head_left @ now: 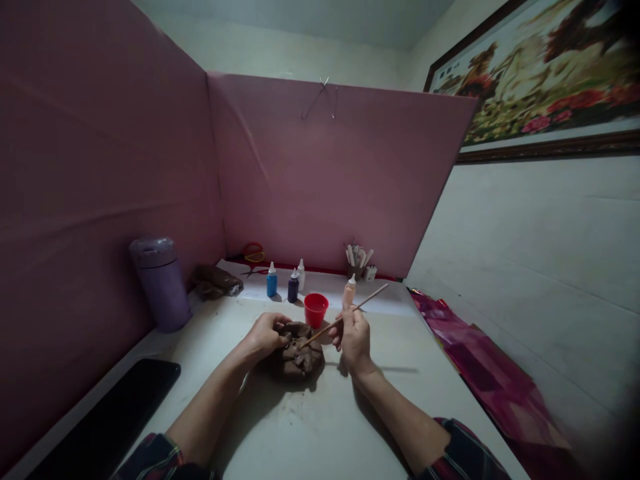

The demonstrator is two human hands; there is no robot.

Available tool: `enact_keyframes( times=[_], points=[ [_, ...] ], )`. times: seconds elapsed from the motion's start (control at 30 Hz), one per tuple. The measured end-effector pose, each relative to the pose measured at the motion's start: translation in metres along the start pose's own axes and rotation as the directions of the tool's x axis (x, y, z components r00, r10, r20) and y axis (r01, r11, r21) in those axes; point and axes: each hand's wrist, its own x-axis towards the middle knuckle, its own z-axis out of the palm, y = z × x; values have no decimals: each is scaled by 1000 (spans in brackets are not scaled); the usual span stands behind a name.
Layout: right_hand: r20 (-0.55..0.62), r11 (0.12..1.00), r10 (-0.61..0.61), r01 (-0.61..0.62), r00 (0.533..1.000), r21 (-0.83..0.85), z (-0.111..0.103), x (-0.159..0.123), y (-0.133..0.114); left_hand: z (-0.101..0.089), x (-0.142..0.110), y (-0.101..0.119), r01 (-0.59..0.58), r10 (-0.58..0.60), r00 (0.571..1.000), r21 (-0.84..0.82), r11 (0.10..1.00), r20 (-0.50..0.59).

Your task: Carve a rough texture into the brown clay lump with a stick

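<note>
narrow grip: right hand (356, 339) pinches a thin stick (371, 295); left hand (265, 335) clasps the brown clay (305, 363).

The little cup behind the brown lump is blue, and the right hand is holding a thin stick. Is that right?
Not quite: the little cup is red, not blue, as the head view shows. It does stand behind the brown lump, and the right hand is holding a thin stick.

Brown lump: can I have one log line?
left hand: on brown lump | right hand: holds thin stick, tip at lump | red cup: beyond lump
</note>
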Motion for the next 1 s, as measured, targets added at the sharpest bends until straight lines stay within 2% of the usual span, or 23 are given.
enact_keyframes(
  times=[0.07,0.1,0.13,0.2,0.27,0.33,0.4,0.43,0.47,0.5,0.53,0.57,0.6,0.63,0.67,0.7,0.77,0.87,0.93,1.0],
  points=[
    [66,980,-190,194,980,-48,-3,-8,1,0,-2,1,-8,8,1000,-5,1000,7],
    [123,942,-313,324,942,-83,-4,-13,1,1,-3,2,-16,16,1000,-3,1000,2],
    [189,878,-439,464,878,-117,-6,-18,0,1,-4,3,-22,22,1000,-2,1000,-5],
    [290,694,-638,696,714,-185,-7,-27,-1,1,-6,6,-23,23,1000,2,1000,-12],
    [375,494,-760,847,530,-195,-6,-34,-4,1,-8,9,-16,16,1000,8,1000,-7],
    [481,308,-817,946,318,-101,-2,-38,-8,2,-10,11,-18,19,1000,12,1000,-21],
    [575,168,-810,985,118,35,3,-40,-11,3,-11,13,-30,30,998,-1,1000,-49],
    [596,147,-799,986,72,78,5,-41,-12,3,-12,13,-36,35,997,-13,999,-61],
    [588,192,-801,979,113,74,7,-42,-12,3,-12,13,-43,41,997,-26,999,-65],
    [557,293,-800,955,222,40,8,-42,-11,4,-12,12,-49,47,997,-36,998,-59],
    [498,414,-788,910,362,-6,8,-40,-9,4,-11,10,-55,53,997,-42,998,-51],
    [392,591,-727,804,563,-59,7,-38,-7,4,-10,9,-58,56,998,-43,997,-42],
    [310,693,-658,713,687,-110,6,-34,-4,4,-9,7,-56,54,998,-42,998,-39],
    [239,752,-608,646,757,-134,5,-28,-2,4,-8,5,-52,50,998,-40,998,-37],
    [150,872,-459,477,876,-115,4,-22,1,4,-7,4,-48,46,998,-39,998,-39],
    [94,951,-297,304,950,-63,4,-15,3,4,-7,3,-43,41,998,-40,998,-42],
    [39,997,-67,65,997,46,3,-3,6,4,-6,2,-38,36,999,-43,998,-41],
    [36,988,94,-97,995,121,3,5,7,4,-7,4,-36,35,999,-25,999,-38],
    [28,989,108,-111,994,99,3,2,5,4,-8,6,-32,31,999,-10,999,-39],
    [54,999,-34,33,998,11,2,-7,1,4,-8,6,-28,28,999,-11,1000,-35]
  ],
)
